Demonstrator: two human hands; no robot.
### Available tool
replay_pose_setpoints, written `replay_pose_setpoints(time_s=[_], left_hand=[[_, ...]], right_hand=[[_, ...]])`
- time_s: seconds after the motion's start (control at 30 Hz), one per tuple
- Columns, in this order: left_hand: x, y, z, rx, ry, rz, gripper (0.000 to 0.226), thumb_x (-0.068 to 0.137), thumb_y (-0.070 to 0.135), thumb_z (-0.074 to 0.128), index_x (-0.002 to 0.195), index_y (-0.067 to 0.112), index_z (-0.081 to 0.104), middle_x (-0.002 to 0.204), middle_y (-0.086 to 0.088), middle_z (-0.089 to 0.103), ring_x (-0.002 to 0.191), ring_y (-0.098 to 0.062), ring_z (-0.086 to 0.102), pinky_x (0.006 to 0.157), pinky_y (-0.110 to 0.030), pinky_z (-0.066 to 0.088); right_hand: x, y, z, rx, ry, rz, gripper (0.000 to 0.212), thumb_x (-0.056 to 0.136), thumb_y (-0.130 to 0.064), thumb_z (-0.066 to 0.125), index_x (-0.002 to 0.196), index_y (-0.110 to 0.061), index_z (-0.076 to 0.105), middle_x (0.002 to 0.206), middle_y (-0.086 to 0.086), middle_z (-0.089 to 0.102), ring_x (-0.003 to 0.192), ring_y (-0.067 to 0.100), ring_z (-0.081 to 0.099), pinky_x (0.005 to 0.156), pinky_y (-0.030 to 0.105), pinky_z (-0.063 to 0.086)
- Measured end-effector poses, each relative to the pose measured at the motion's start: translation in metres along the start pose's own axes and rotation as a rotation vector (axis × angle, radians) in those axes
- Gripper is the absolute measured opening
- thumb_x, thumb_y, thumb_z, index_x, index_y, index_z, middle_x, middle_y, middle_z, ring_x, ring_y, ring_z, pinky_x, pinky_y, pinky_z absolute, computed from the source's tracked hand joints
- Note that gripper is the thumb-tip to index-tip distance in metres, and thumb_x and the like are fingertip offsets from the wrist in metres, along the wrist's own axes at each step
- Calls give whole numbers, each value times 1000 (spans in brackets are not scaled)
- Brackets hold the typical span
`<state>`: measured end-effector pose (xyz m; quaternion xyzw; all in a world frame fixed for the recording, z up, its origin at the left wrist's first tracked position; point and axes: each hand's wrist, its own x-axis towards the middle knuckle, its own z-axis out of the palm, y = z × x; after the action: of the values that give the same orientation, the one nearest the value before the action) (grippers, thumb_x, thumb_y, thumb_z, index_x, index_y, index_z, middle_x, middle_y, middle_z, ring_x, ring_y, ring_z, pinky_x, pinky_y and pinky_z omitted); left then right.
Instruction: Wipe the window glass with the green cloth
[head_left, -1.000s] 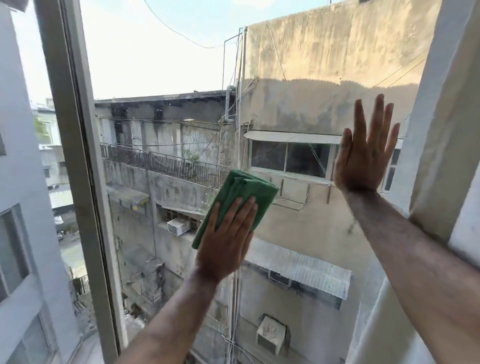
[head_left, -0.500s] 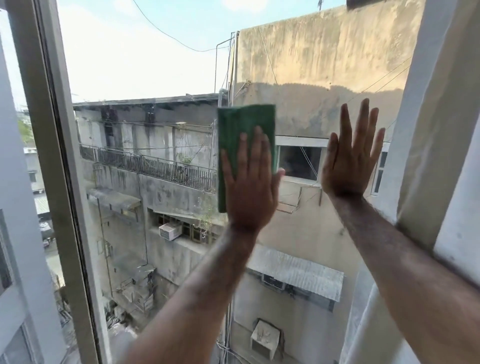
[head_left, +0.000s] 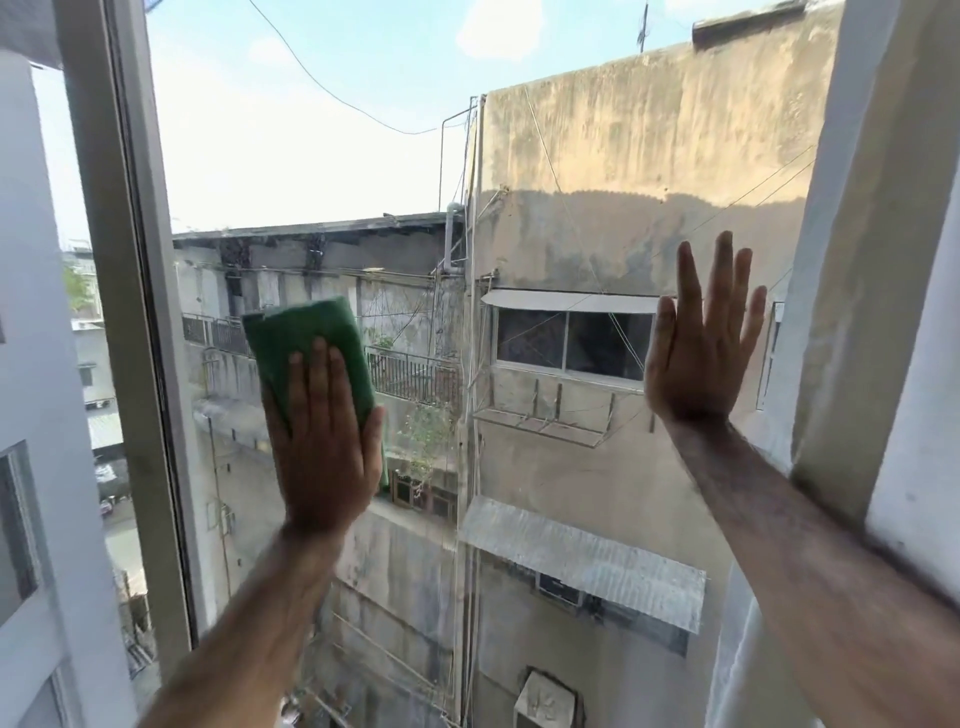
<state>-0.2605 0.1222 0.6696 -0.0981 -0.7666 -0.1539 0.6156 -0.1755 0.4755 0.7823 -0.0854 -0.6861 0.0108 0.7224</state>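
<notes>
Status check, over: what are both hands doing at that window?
Left hand flat, pressing green cloth on window glass. Right hand open, bare, braced on pane. Nothing in the way.

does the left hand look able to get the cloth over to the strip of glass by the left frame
Probably yes. The left hand presses the green cloth flat on the glass, and nothing lies between it and the left frame.

The green cloth (head_left: 306, 338) looks like soft, matt woven fabric, folded thick. The window glass (head_left: 519, 467) is smooth and clear with faint streaks; the window frame (head_left: 130, 312) looks like smooth, painted grey metal
</notes>
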Motion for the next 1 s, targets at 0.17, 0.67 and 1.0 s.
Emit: replay_pose_setpoints(time_s=[0.17, 0.67, 1.0], left_hand=[[109, 55, -18, -88, 83, -331, 79, 107, 59, 16, 165, 5, 18, 174, -15, 21, 162, -32, 18, 127, -61, 23], [31, 90, -44, -19, -127, 422, 67, 107, 53, 43, 159, 11, 43, 167, -11, 41, 153, -32, 42, 122, -60, 37], [108, 91, -77, -51, -58, 323, 49, 92, 5, 70, 138, 19, 66, 151, -8, 58, 137, -28, 57, 109, -51, 43]], right_hand=[[-2, -2, -3, 8, -6, 2, 57, 118, -42, 23, 174, -30, 27, 183, 9, 21, 171, 30, 18, 138, 56, 16], [-1, -4, -9, -11, -22, 8, 57, 118, -41, 21, 174, -30, 25, 183, 9, 20, 171, 30, 18, 138, 54, 16], [-1, -7, -11, 23, -47, 16, 57, 118, -37, 27, 174, -27, 27, 183, 11, 20, 171, 32, 18, 138, 56, 16]])
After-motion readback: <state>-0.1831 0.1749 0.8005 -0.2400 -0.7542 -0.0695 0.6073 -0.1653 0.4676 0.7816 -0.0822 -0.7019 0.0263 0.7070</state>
